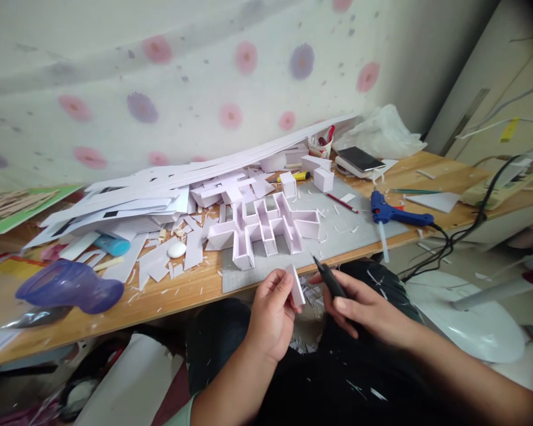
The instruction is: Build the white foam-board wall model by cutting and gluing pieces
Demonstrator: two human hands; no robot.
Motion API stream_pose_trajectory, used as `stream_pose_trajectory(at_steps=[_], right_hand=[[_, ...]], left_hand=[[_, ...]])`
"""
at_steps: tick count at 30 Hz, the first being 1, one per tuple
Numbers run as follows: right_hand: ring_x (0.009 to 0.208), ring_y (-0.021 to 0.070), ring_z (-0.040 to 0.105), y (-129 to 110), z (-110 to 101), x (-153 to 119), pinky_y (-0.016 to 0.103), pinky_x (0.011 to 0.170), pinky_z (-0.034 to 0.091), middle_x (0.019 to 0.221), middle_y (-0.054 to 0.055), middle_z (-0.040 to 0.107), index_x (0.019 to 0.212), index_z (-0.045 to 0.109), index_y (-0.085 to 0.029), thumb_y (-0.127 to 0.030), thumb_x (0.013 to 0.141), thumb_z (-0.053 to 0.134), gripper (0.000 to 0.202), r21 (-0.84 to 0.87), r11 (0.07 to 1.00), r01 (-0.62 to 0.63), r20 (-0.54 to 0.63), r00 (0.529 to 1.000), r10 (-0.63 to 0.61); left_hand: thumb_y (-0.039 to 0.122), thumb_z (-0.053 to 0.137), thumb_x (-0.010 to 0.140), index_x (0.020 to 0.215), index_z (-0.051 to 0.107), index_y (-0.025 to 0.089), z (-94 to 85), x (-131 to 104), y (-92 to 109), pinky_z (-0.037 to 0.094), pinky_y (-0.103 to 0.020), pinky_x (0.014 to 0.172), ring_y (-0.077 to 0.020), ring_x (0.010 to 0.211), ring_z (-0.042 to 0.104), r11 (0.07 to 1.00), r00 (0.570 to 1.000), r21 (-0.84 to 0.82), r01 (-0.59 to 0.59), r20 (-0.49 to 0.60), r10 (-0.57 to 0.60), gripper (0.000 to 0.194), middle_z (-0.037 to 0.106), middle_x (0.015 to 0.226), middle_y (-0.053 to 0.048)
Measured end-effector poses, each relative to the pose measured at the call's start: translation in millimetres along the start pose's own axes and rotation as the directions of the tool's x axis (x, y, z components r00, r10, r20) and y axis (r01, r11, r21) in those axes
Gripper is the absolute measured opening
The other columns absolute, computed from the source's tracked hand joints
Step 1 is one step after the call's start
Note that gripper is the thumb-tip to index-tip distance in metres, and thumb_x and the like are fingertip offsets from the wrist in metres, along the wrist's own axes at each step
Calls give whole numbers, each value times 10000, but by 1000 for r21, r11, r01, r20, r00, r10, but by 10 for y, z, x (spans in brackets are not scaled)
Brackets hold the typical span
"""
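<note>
My left hand (273, 310) pinches a small white board piece (295, 285) between thumb and fingers, just in front of the table's edge. To its right, my right hand (359, 302) is wrapped round a black pen-like tool (332, 280), whose dark tip points up and left. The tip is apart from the white piece. Beyond both hands, a white structure of joined open-topped compartments (266, 228) rests on the grey cutting mat (350, 236). Small white boxes (323, 180) stand behind it, near a dark red pencil (342, 203).
A blue glue gun (400, 213) lies at the mat's right, its cable trailing off the edge. White sheets (160, 189) and scraps cover the left and back. A yellow cutter (299, 176), a phone (361, 159) and a purple translucent object (71, 286) also lie on the table.
</note>
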State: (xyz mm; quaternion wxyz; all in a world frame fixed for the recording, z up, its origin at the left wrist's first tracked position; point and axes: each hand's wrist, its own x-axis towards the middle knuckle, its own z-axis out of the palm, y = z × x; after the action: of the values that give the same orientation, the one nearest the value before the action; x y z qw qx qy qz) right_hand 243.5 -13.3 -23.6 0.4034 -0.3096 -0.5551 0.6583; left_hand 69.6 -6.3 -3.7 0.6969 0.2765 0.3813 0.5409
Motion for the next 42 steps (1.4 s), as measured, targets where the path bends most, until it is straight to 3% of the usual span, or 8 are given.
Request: stream_pose_trajectory(at_steps=[3,5,12,20,29,42], right_hand=[[812,178,590,-85,30,-12,275,703,479,927,48,633,1095,602,-222,-365,874,588,263,-449,883,138,67,990,-121],[912,209,602,-171,30,-10,307,806,465,1005,72,656,1112,591,-206,-350,894,558,263,-586,783,209,141,978,-156],[734,205,629,-253,79,29,282,647,421,860,83,676,1102,590,-163,-495,898,496,401,-805,535,255,223,967,-126],[699,207,612,-198,83,43,274,616,384,823,94,678,1075,606,-170,-568,906,432,466,-891,358,279,220,955,-198],[669,191,589,-180,36,54,271,597,368,826,86,661,1048,590,-157,-569,910,421,466,-898,340,279,218,954,-206],[679,193,607,-76,-11,62,273,610,398,821,82,658,1028,584,-147,-599,910,395,504,-888,386,252,195,964,-181]], left_hand=[[336,740,724,655,521,159,-30,-38,15,333,-187,457,-59,459,399,998,1000,-47,30,11,-30,290,477,505,56],[335,751,713,665,529,156,-51,-69,37,343,-186,437,-58,451,402,997,999,-70,46,27,-44,288,491,527,54],[304,735,735,664,518,153,-96,-179,93,332,-166,393,-39,422,396,991,995,-104,88,53,-83,274,519,570,50],[280,772,692,694,502,154,-132,-230,88,303,-164,397,-20,401,386,969,982,-160,187,69,-178,298,519,590,60],[287,771,691,709,487,178,-129,-280,76,285,-170,411,-38,393,382,950,965,-179,254,110,-238,306,440,451,81],[325,753,709,711,501,170,-184,-318,45,280,-165,401,-38,398,361,957,962,-145,252,143,-232,296,446,459,69]])
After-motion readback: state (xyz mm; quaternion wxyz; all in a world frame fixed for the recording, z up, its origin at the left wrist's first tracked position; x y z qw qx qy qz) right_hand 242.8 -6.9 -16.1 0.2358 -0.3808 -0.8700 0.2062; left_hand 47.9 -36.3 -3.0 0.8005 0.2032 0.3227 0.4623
